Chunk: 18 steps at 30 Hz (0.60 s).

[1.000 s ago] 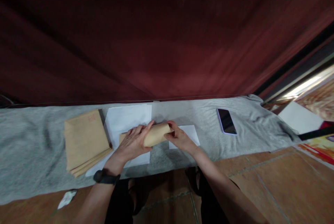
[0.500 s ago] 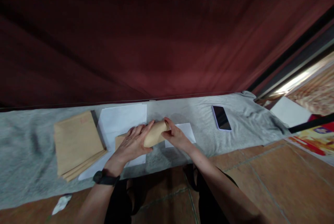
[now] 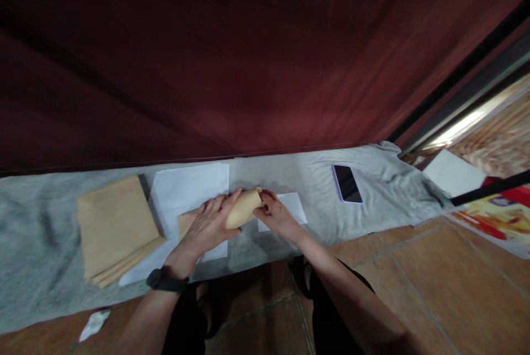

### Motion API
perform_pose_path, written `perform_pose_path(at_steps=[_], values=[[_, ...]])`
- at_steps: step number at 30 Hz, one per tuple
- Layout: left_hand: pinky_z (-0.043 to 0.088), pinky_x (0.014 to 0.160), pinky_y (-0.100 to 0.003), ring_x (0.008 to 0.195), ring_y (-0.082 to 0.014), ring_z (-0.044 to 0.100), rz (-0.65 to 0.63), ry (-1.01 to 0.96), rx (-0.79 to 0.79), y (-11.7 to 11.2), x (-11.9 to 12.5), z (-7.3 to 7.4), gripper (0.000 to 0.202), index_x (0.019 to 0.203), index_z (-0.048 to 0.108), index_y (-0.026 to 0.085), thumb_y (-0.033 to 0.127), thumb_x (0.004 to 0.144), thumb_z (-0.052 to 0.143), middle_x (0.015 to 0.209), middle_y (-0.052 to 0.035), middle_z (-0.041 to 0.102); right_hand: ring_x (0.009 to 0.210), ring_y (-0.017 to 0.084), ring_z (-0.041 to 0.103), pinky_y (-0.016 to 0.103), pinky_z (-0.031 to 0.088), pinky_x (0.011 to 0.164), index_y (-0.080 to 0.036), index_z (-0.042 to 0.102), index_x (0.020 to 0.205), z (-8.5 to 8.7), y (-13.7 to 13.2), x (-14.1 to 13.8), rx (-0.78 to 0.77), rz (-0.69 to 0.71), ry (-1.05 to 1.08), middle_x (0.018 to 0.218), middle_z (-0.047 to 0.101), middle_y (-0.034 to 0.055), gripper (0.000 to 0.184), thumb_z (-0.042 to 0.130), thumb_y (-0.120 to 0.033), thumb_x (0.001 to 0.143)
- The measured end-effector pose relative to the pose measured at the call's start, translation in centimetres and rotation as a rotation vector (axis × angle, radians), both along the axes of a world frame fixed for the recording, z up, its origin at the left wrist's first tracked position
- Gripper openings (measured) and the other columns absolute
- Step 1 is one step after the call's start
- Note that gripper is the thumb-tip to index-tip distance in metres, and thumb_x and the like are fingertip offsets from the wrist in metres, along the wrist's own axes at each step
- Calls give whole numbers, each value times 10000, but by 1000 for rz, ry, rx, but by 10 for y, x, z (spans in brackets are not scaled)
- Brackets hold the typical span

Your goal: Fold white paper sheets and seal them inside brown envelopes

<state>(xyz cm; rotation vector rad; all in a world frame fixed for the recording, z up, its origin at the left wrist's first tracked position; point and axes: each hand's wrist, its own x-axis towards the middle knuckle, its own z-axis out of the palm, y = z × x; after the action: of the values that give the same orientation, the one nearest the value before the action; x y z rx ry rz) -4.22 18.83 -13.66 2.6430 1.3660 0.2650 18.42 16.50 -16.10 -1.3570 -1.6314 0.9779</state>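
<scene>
Bringing thumb and fingertips of the right hand (image 3: 276,215) closer together than half a second earlier, now all but meeting at the mouth of a kraft-paper envelope (image 3: 242,208), apparently narrowing it. Clasping the bowed envelope loosely under the left hand (image 3: 212,224), with fingers spread, partly over white paper sheets (image 3: 176,185). Including, farther out, an envelope stack (image 3: 115,228) leftward and a smartphone (image 3: 347,184) rightward. Leaving unseen the envelope's inside and exact fingertip contact.
</scene>
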Motion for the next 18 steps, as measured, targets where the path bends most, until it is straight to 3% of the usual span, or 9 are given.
perform_pose_path(at_steps=[3, 6, 8, 10, 13, 18], values=[[404, 1007, -447, 1189, -328, 535, 4, 4, -12, 2, -1, -2, 1069, 1587, 75, 334, 370, 754, 744, 1338, -107, 520, 860, 139, 646, 270, 543, 772, -218, 623, 1114, 2, 4, 13, -30, -55, 14, 1118, 637, 44, 219, 561, -300, 921], [396, 1019, -455, 1186, -326, 537, 2, -4, -31, 2, -2, -3, 1064, 1585, 82, 338, 394, 751, 741, 1331, -99, 525, 738, 136, 645, 262, 520, 716, -216, 616, 1144, 10, 6, 42, -120, -239, -171, 947, 682, 23, 244, 477, -325, 976], [388, 1031, -460, 1197, -326, 534, 3, -10, -40, 2, -5, -2, 1050, 1584, 94, 337, 407, 753, 733, 1337, -96, 525, 825, 163, 661, 289, 507, 785, -167, 599, 1138, 15, 4, 64, -126, -335, -255, 1073, 672, 90, 230, 514, -282, 957], [386, 1033, -463, 1207, -329, 533, 15, -9, -40, 2, -8, 0, 1031, 1583, 107, 330, 411, 759, 722, 1341, -97, 528, 927, 201, 668, 300, 490, 831, -157, 590, 1120, 17, 0, 80, -170, -448, -521, 1097, 666, 118, 248, 566, -326, 940], [390, 1027, -463, 1215, -340, 534, 43, 1, -21, 1, -13, 3, 1036, 1586, 109, 305, 410, 756, 720, 1341, -112, 527, 1032, 251, 656, 314, 475, 867, -142, 585, 1104, 17, -11, 86, -280, -455, -787, 1084, 670, 146, 357, 593, -451, 925], [401, 1021, -459, 1214, -343, 536, 44, 7, -18, 1, -17, 2, 1072, 1589, 78, 306, 399, 744, 731, 1339, -116, 520, 1150, 302, 607, 340, 459, 905, -110, 544, 1198, 17, -22, 71, -331, -385, -902, 1222, 624, 197, 535, 689, -481, 841]])
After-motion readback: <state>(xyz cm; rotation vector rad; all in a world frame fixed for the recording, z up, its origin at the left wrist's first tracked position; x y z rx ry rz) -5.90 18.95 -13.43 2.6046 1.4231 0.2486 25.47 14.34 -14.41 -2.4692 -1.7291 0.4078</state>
